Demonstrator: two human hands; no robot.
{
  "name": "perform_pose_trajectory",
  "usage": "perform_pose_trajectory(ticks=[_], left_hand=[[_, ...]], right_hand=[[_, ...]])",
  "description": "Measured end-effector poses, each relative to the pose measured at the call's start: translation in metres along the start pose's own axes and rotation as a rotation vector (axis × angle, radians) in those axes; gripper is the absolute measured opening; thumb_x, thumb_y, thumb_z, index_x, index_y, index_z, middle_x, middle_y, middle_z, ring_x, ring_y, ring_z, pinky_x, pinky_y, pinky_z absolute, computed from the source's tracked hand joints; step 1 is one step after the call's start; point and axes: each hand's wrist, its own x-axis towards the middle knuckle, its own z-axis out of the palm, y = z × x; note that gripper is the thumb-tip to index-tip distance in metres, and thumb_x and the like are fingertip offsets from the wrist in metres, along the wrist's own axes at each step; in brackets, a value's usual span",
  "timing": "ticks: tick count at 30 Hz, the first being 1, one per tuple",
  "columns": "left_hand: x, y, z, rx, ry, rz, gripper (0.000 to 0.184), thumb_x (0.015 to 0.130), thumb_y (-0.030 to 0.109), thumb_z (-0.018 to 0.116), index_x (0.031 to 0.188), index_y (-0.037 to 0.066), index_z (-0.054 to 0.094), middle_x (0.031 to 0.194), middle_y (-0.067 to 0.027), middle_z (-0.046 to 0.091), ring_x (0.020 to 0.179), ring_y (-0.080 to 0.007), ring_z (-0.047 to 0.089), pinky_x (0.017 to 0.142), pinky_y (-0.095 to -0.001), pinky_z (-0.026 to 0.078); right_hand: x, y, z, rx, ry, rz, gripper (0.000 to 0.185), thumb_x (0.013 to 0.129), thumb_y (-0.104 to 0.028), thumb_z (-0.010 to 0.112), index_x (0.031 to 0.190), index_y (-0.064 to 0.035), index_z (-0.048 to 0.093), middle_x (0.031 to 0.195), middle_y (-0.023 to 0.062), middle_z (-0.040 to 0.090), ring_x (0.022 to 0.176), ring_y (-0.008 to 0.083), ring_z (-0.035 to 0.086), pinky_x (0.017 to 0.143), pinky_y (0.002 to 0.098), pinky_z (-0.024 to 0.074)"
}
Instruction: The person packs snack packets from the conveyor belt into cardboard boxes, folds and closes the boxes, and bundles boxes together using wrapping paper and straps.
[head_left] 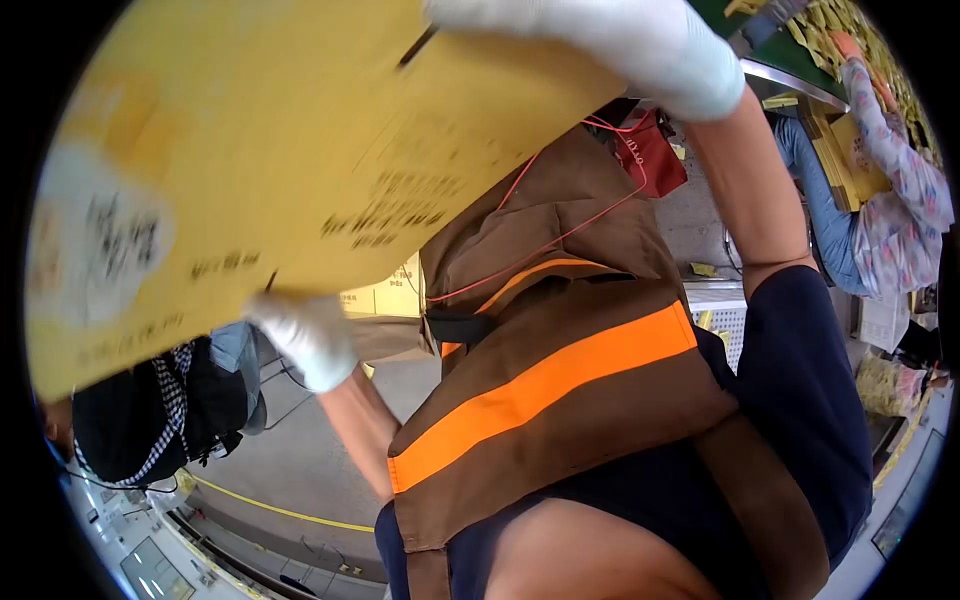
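A large yellow printed cardboard piece [260, 130] fills the upper left, tilted and slightly blurred. Dark lettering and a pale printed patch show on the face toward me. In a white glove, my left hand [305, 340] grips its lower edge. My right hand [610, 50], gloved too, is closed over the upper right edge, with part of the fingers out of frame. Whether the piece is a flat sheet or a folded carton, I cannot tell. Below it, near my left hand, part of another yellow printed carton [390, 295] shows.
A brown apron [560, 370] with an orange band covers my front, with a thin red cord across it. A red bag [650, 160] lies beyond. At right, a person in a floral sleeve [880, 150] works by yellow cartons; another person [150, 410] in black is at left.
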Motion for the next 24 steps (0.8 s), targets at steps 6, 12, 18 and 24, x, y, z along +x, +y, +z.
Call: perform_pose_trajectory(ticks=[6,12,18,24], left_hand=[[-0.045,-0.050,0.058,0.508,-0.196,0.178,0.016,0.094,0.013,0.052,0.101,0.002,0.060,0.094,-0.0099,0.062,0.082,-0.0234,0.062,0.068,-0.0340,0.050],[-0.083,-0.110,0.021,0.177,-0.331,-0.075,0.031,0.093,0.028,0.059,0.119,0.010,0.060,0.117,-0.0050,0.061,0.108,-0.0238,0.055,0.096,-0.0389,0.042],[-0.036,0.013,0.019,-0.795,-0.070,-0.013,0.074,0.085,0.045,0.071,0.142,0.008,0.042,0.144,-0.0069,0.042,0.134,-0.0208,0.037,0.113,-0.0430,0.032],[-0.047,0.016,-0.009,0.037,0.215,0.429,0.083,0.087,0.040,0.072,0.150,0.009,0.028,0.150,-0.0121,0.035,0.135,-0.0276,0.037,0.112,-0.0461,0.034]], right_hand=[[0.010,-0.042,-0.085,-0.113,-0.338,0.177,0.082,0.074,-0.043,0.080,0.131,0.0059,0.049,0.118,0.0169,0.060,0.110,0.0236,0.059,0.091,0.0359,0.0504],[-0.008,-0.044,-0.079,-0.325,-0.775,0.080,0.068,0.076,-0.041,0.075,0.124,0.0032,0.055,0.115,0.0180,0.062,0.107,0.0278,0.060,0.089,0.0387,0.0508],[-0.011,-0.031,-0.066,-0.411,-0.843,0.054,0.056,0.078,-0.039,0.070,0.117,0.0004,0.062,0.113,0.0192,0.065,0.104,0.0321,0.062,0.087,0.0416,0.0511],[-0.035,0.093,-0.068,-0.773,-0.600,0.497,0.046,0.079,-0.037,0.065,0.110,-0.0023,0.068,0.110,0.0203,0.067,0.102,0.0364,0.064,0.085,0.0445,0.0515]])
